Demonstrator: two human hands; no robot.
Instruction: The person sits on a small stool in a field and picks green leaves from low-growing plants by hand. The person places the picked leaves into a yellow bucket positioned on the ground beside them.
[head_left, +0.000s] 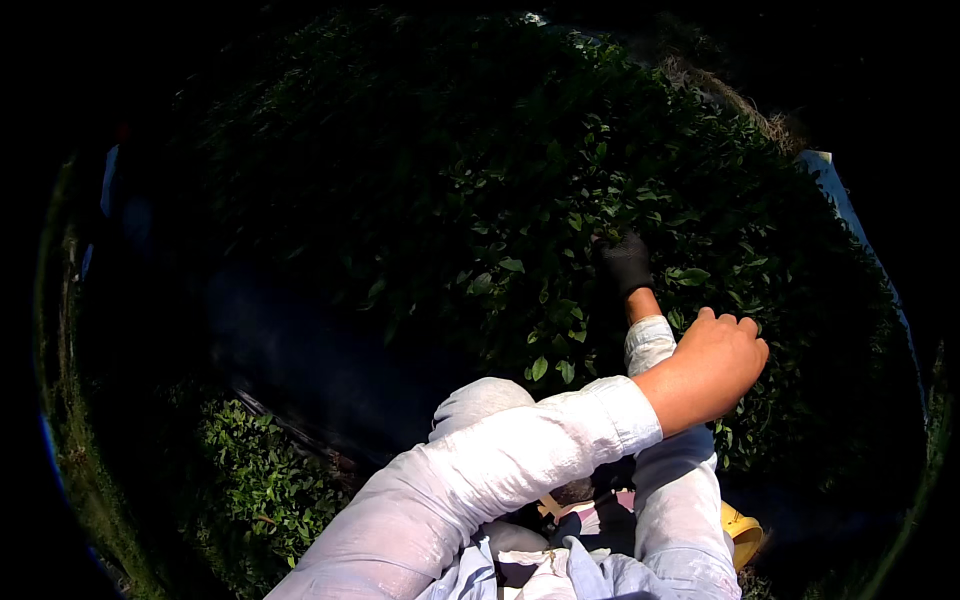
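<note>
My right hand (626, 259), in a black glove with bare wrist, reaches into a leafy green bush (510, 265). Leaves and shadow hide its fingertips, so what they grip does not show. Over the right forearm crosses my left arm, in a pale sleeve (555, 427). Bare and turned back-up, my left hand (709, 367) is right of the gloved one, close above the foliage, with its fingers bent. The palm of this hand is hidden, and I cannot tell whether it holds anything.
My knee (484, 401) is in front of the bush. A yellow container (741, 534) is beside my right arm. Dark ground sheeting (300, 322) lies left, near lower sunlit plants (262, 472). A pale blue sheet edge (847, 202) and dry grass (739, 97) border the far right.
</note>
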